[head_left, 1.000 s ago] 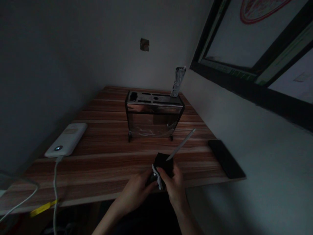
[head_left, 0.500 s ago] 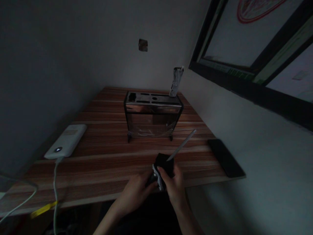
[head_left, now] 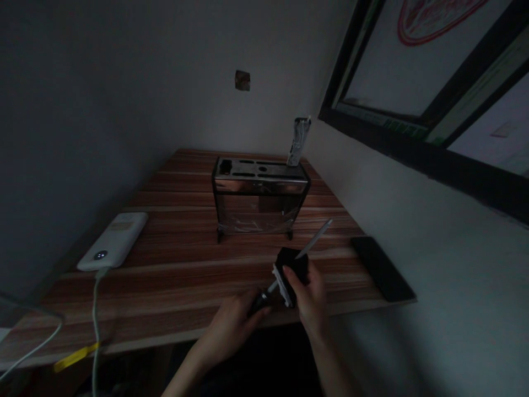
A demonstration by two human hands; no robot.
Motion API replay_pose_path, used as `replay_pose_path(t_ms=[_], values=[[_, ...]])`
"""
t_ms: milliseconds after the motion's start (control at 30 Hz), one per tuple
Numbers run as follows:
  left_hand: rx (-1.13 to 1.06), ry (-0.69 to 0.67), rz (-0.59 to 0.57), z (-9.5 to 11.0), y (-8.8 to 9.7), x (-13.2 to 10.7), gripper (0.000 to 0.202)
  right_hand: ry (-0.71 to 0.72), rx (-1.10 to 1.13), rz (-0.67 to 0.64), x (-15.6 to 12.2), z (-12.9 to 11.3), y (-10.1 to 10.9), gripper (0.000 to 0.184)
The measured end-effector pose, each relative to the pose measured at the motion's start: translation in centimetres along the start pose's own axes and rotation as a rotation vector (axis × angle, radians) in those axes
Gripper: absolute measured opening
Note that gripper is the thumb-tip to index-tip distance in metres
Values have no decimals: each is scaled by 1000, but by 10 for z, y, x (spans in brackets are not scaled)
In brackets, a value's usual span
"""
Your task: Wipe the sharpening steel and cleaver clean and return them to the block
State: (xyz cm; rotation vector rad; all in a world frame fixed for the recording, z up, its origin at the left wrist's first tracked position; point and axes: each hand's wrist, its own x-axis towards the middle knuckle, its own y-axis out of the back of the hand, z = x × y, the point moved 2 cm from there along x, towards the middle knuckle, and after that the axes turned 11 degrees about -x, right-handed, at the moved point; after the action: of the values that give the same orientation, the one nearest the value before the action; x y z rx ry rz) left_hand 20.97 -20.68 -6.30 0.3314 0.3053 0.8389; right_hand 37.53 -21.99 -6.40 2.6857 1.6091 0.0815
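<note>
My left hand [head_left: 235, 322] is closed around the dark handle of a slim metal rod that looks like a sharpening steel [head_left: 316, 237]. Its tip points up and to the right, away from me. Around the middle of the shaft, my right hand [head_left: 309, 295] grips a folded black cloth [head_left: 291, 263] with a ragged white edge, thumb on top. A short stretch of bare shaft shows between handle and cloth. Beyond the hands stands a knife block [head_left: 262, 184] with a slotted metal top and clear, film-covered sides; its slots appear unfilled.
The wood-grain table [head_left: 177, 242] carries a white power bank [head_left: 113, 240] at left, its cable [head_left: 96, 309] hanging over the front edge with a yellow tag [head_left: 76, 357]. A black phone [head_left: 382, 267] lies at right. A grey upright piece [head_left: 299, 140] rises by the block's right end.
My right hand has slid the black cloth up and right along the shaft, away from the handle, baring some metal. My left hand has stayed nearly in place.
</note>
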Motion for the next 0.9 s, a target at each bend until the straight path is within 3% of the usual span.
replay_pose_path(t_ms=[567, 900], values=[[95, 49, -22, -1, 1, -1, 23, 59, 124, 217, 70, -28, 42, 31], [110, 31, -21, -4, -1, -1, 24, 99, 145, 357, 84, -40, 45, 27]])
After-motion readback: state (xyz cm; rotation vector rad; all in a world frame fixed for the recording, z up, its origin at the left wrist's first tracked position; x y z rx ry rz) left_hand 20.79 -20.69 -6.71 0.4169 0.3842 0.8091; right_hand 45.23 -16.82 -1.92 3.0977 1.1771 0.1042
